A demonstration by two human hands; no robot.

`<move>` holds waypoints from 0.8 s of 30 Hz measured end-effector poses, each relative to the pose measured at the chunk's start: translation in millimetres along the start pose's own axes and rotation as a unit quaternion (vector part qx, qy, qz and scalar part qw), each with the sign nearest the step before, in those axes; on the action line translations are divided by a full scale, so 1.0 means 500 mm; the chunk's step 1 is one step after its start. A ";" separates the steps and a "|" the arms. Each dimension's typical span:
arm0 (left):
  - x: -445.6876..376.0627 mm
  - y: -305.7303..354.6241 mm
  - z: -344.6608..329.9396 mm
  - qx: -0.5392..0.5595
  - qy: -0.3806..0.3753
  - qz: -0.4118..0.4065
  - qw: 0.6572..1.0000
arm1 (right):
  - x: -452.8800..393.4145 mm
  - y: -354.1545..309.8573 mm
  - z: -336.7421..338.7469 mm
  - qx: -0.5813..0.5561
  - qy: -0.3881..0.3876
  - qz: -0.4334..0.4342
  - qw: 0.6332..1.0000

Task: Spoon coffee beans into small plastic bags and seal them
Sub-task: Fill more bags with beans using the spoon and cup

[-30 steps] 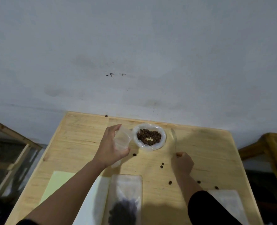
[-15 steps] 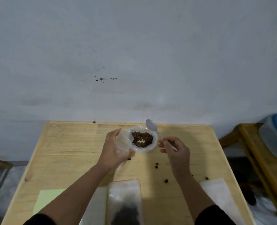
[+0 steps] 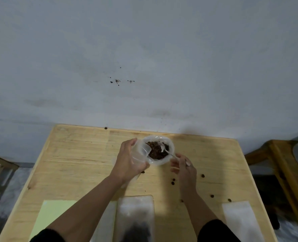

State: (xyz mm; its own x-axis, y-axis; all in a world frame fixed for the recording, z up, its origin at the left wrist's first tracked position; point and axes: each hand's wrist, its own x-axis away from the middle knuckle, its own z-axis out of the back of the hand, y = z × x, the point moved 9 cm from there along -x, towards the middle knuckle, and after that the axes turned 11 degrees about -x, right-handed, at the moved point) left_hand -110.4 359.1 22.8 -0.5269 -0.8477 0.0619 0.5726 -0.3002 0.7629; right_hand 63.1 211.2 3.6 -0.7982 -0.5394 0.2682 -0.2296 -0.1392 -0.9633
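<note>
Over bowl (image 3: 169, 159) | left hand (image 3: 127, 161) grips bag (image 3: 140, 151) | right hand (image 3: 184, 169) fingers pinch spoon (image 3: 165, 150)

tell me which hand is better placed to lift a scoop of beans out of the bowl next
Right. The right hand already pinches the spoon, whose tip sits in the coffee beans in the bowl. The left hand grips the small plastic bag beside the bowl.

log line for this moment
left hand: holds small bag | right hand: spoon in beans bowl | phase: scooping
</note>
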 end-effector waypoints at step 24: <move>-0.004 0.012 -0.005 -0.023 -0.021 -0.004 1.000 | 0.026 -0.144 -0.038 -0.087 -0.097 0.020 0.991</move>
State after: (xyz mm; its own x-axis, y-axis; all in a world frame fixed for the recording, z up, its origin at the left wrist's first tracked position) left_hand -104.2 357.9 25.8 -0.5576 -0.8258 0.0841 0.5954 -0.3273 0.7337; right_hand 58.5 229.9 76.8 -0.6907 -0.6932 0.2058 -0.3052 0.0214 -0.9520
